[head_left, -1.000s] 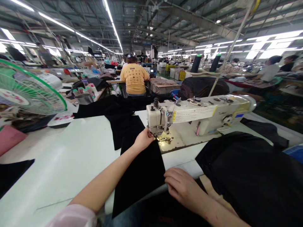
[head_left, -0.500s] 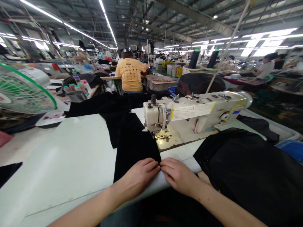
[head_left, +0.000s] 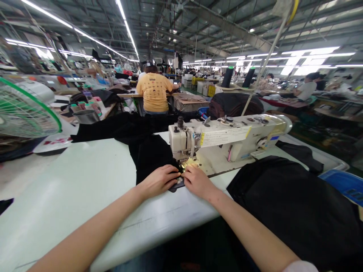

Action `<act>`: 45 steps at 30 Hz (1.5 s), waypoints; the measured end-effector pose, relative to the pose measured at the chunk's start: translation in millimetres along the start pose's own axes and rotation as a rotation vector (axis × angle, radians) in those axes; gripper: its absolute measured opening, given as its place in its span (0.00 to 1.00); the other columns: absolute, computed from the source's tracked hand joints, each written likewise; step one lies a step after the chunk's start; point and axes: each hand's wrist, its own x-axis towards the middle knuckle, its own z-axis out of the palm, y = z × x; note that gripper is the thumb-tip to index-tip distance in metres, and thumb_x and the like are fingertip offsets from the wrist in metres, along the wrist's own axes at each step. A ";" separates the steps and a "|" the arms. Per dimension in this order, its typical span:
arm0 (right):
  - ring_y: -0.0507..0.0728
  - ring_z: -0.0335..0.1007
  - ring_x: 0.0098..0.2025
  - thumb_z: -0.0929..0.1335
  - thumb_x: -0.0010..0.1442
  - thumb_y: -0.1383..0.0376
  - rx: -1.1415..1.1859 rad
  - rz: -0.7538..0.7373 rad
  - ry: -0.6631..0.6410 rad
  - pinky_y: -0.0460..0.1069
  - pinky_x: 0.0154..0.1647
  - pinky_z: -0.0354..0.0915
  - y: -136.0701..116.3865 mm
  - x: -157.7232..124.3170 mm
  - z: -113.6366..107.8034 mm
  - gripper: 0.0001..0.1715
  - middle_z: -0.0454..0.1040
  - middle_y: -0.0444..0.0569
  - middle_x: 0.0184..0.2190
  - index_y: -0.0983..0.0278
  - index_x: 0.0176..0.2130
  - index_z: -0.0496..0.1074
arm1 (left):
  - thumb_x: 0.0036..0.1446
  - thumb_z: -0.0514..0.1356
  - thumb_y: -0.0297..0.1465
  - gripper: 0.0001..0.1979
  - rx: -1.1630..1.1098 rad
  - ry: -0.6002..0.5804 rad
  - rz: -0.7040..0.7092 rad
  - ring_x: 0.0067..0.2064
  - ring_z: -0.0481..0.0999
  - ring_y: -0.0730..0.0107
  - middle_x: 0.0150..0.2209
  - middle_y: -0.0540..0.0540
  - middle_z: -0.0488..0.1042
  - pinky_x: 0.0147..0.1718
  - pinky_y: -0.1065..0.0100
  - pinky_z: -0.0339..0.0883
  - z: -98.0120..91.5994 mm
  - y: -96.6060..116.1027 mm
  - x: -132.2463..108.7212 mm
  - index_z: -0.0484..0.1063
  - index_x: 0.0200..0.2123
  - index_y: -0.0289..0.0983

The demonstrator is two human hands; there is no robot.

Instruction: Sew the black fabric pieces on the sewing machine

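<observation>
Black fabric point(head_left: 151, 153) lies on the pale table and reaches under the needle area of a cream sewing machine point(head_left: 215, 138). My left hand point(head_left: 161, 179) rests at the fabric's near end, its fingers closed on the edge. Close beside it, my right hand point(head_left: 197, 181) has its fingertips pinched at the fabric's right edge, just in front of the presser foot. The thumbs and fingertips of both hands almost meet. The needle and most of the presser foot are hidden behind my right hand.
More black fabric point(head_left: 289, 200) is heaped on the right, beside a blue bin point(head_left: 344, 185). A green-rimmed fan point(head_left: 28, 109) stands at the left, near a metal cup point(head_left: 86, 116). Ahead, a person in a yellow shirt point(head_left: 154, 92) sits facing away.
Both hands have moved forward, up to the presser foot, carrying the near end of the black fabric along. The fabric has slid farther under and past the machine head.
</observation>
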 end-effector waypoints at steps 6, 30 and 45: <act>0.62 0.68 0.46 0.66 0.64 0.73 0.015 0.055 0.014 0.58 0.51 0.68 -8.8 1.7 -5.1 0.09 0.74 0.54 0.38 0.66 0.40 0.77 | 0.68 0.54 0.37 0.17 -0.015 -0.002 -0.060 0.52 0.75 0.58 0.49 0.39 0.76 0.54 0.57 0.71 -1.8 -21.5 8.7 0.76 0.51 0.38; 0.61 0.73 0.25 0.64 0.46 0.66 -0.254 0.520 -0.023 0.54 0.31 0.70 94.7 -174.3 -100.6 0.06 0.73 0.52 0.24 0.58 0.21 0.68 | 0.58 0.60 0.52 0.36 0.199 0.030 -0.669 0.68 0.60 0.43 0.65 0.31 0.65 0.66 0.46 0.52 -41.0 -105.1 -47.4 0.68 0.61 0.33; 0.63 0.75 0.29 0.69 0.41 0.54 0.311 0.981 0.454 0.54 0.32 0.68 71.2 -166.6 -153.3 0.14 0.78 0.48 0.23 0.60 0.24 0.78 | 0.67 0.54 0.39 0.14 0.048 0.128 -0.240 0.49 0.80 0.58 0.45 0.44 0.82 0.60 0.47 0.64 -39.7 29.2 -20.7 0.78 0.45 0.41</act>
